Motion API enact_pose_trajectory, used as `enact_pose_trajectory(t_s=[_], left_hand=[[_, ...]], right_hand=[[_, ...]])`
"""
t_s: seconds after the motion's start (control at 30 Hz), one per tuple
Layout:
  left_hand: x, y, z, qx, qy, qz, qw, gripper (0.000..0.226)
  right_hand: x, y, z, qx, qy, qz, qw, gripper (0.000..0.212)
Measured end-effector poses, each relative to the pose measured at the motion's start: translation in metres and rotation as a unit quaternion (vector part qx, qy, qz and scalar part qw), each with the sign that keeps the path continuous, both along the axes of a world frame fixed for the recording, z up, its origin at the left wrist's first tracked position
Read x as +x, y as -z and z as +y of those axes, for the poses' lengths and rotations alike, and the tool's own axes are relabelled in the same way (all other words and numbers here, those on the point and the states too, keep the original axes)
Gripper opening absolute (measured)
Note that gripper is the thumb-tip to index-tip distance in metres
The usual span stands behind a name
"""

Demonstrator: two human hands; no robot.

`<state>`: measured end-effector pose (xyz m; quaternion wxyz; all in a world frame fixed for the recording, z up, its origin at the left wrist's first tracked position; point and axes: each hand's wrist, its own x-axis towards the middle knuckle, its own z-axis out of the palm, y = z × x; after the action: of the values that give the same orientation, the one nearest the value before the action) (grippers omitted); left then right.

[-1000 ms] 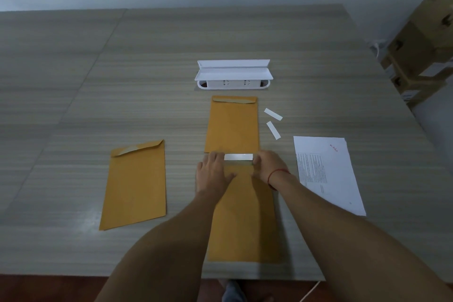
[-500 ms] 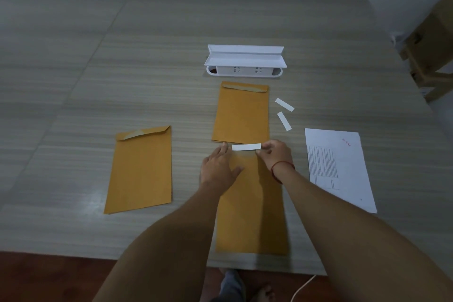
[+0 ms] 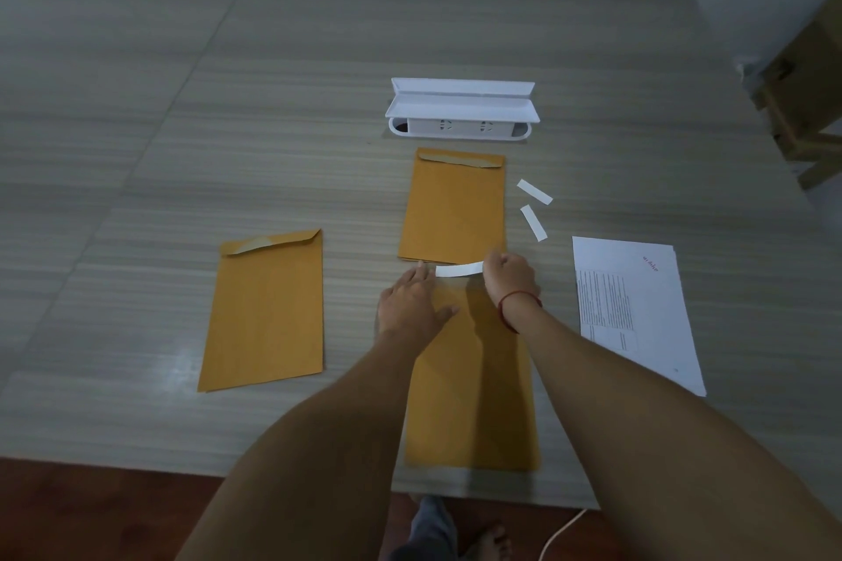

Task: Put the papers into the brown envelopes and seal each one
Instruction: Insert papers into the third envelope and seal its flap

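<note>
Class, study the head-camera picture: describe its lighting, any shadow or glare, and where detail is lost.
Head view: dim, cool light; a faint sheen on the table by the left envelope; the right hand, pinching the white strip, casts a soft shadow on the near envelope; the printed sheet's text is too soft to read.

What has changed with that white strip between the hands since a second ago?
The right hand, pinching the white strip, has lifted its right end off the near envelope, so the strip now bows upward instead of lying flat. The left hand stays flat on that envelope. The far envelope, the left envelope, the two loose strips and the printed papers lie as before.
</note>
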<state>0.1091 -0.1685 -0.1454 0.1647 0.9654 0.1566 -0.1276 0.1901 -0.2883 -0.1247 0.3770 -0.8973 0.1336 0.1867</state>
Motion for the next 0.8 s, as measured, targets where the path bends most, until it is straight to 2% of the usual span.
enact_pose_trajectory(t_s=[0.23, 0.3, 0.4, 0.47, 0.53, 0.63, 0.8], left_hand=[[0.001, -0.003, -0.001, -0.007, -0.003, 0.012, 1.000, 0.078], [0.001, -0.003, -0.001, -0.012, -0.009, 0.013, 1.000, 0.078], [0.000, -0.003, -0.002, -0.017, -0.014, 0.012, 1.000, 0.077], [0.000, -0.003, -0.002, -0.021, -0.015, 0.013, 1.000, 0.076], [0.001, -0.004, -0.002, -0.019, -0.012, 0.015, 1.000, 0.075], [0.001, -0.005, -0.003, -0.012, -0.011, 0.017, 1.000, 0.075], [0.002, -0.006, -0.005, -0.006, -0.016, 0.003, 1.000, 0.074]], right_hand=[[-0.001, 0.003, -0.007, -0.004, -0.075, -0.031, 0.997, 0.020], [-0.001, 0.004, -0.014, 0.016, -0.123, -0.049, 0.991, 0.018], [0.003, 0.005, -0.027, -0.004, -0.196, -0.090, 0.976, 0.019], [0.007, 0.003, -0.035, 0.001, -0.154, -0.123, 0.980, 0.023], [0.013, 0.000, -0.041, 0.024, -0.027, -0.140, 0.989, 0.024], [0.024, 0.001, -0.048, 0.038, 0.130, -0.108, 0.985, 0.025], [0.030, 0.002, -0.051, 0.054, 0.174, -0.053, 0.982, 0.022]])
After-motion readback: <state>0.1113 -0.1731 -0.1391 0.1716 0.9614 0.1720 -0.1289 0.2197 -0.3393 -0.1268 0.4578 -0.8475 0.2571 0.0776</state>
